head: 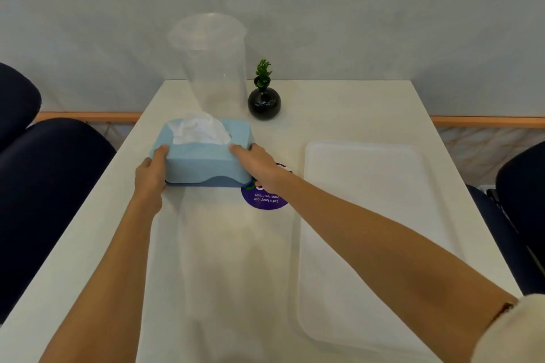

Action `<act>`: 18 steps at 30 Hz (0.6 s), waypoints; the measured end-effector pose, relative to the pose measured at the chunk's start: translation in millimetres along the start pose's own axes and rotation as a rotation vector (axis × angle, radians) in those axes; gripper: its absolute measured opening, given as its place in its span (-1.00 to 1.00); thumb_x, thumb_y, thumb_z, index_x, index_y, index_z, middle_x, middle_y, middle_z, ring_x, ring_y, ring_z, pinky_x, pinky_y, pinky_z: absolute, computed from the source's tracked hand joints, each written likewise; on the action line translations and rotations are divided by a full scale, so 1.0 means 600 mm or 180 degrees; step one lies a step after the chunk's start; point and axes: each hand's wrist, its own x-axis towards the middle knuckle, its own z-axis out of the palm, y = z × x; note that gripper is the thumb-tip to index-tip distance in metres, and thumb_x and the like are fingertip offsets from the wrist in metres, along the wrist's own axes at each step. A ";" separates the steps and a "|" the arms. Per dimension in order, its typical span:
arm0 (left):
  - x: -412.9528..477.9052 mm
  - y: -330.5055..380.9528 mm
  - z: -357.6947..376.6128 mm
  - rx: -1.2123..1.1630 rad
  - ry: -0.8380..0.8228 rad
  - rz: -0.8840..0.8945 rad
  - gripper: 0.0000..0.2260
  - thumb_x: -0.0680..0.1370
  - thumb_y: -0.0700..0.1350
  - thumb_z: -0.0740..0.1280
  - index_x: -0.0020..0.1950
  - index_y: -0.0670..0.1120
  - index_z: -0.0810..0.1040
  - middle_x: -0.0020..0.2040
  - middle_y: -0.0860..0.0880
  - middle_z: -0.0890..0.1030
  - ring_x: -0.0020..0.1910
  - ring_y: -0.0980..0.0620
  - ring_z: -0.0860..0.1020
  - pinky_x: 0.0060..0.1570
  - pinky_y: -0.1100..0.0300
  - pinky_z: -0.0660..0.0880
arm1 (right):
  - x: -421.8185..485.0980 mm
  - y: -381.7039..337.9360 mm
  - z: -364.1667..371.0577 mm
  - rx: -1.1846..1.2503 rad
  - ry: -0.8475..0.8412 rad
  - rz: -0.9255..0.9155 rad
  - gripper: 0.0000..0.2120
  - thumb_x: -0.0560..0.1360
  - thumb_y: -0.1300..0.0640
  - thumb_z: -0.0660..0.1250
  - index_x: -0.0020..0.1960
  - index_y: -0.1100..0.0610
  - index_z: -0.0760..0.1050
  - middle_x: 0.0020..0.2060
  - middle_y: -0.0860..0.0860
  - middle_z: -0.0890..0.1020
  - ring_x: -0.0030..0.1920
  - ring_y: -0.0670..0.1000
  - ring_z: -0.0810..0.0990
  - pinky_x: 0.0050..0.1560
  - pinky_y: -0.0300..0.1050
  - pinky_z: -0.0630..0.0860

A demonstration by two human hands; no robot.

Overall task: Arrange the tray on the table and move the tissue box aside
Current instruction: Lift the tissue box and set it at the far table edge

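Note:
A light blue tissue box (203, 160) with white tissue sticking out of its top sits on the white table (224, 259), left of centre. My left hand (152, 174) grips the box's left end and my right hand (259, 166) grips its right end. A white rectangular tray (368, 215) lies flat on the right half of the table, apart from the box and both hands.
A tall clear plastic cup (215, 68) stands behind the box. A small black round vase with a green plant (264, 102) is beside it. A purple round sticker (265, 199) is partly under my right wrist. Dark chairs (50, 171) flank both table sides.

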 end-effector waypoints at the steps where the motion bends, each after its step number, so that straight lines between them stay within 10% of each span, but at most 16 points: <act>1: -0.004 -0.002 0.002 -0.0003 -0.0011 0.0041 -0.38 0.48 0.24 0.27 0.43 -0.08 0.34 0.33 -0.09 0.45 0.20 -0.08 0.44 0.25 -0.04 0.43 | 0.001 0.003 -0.003 0.0003 0.0018 -0.0026 -0.48 0.50 -0.15 0.17 0.34 0.14 0.30 0.08 0.08 0.48 0.00 0.07 0.44 -0.18 -0.10 0.41; 7: -0.051 -0.005 0.025 -0.0131 -0.0031 0.0318 -0.52 0.52 0.20 0.24 0.35 -0.02 0.40 0.18 0.01 0.44 0.13 -0.01 0.42 0.19 -0.04 0.48 | -0.005 0.016 -0.033 0.0096 0.0120 -0.0167 -0.46 0.51 -0.12 0.16 0.42 0.07 0.23 0.23 0.13 0.50 0.18 0.14 0.50 0.23 0.09 0.51; 12: -0.107 0.008 0.065 -0.0340 -0.0055 0.0585 -0.84 0.46 0.22 0.23 -0.12 0.16 0.45 -0.07 0.18 0.50 0.00 0.08 0.48 0.19 -0.06 0.50 | -0.027 0.023 -0.084 0.0375 0.0333 -0.0416 -0.39 0.48 -0.16 0.21 0.48 -0.06 0.15 0.25 0.10 0.52 0.16 0.14 0.55 0.22 0.14 0.53; 18: -0.178 0.038 0.165 -0.0401 -0.0288 0.1057 -0.70 0.53 0.15 0.24 0.16 0.02 0.46 -0.04 0.21 0.53 0.01 0.20 0.52 0.11 0.09 0.53 | -0.049 0.031 -0.201 0.0659 0.0846 -0.0921 -0.39 0.43 -0.12 0.26 0.45 -0.08 0.23 0.27 0.02 0.52 0.21 0.08 0.52 0.26 0.11 0.48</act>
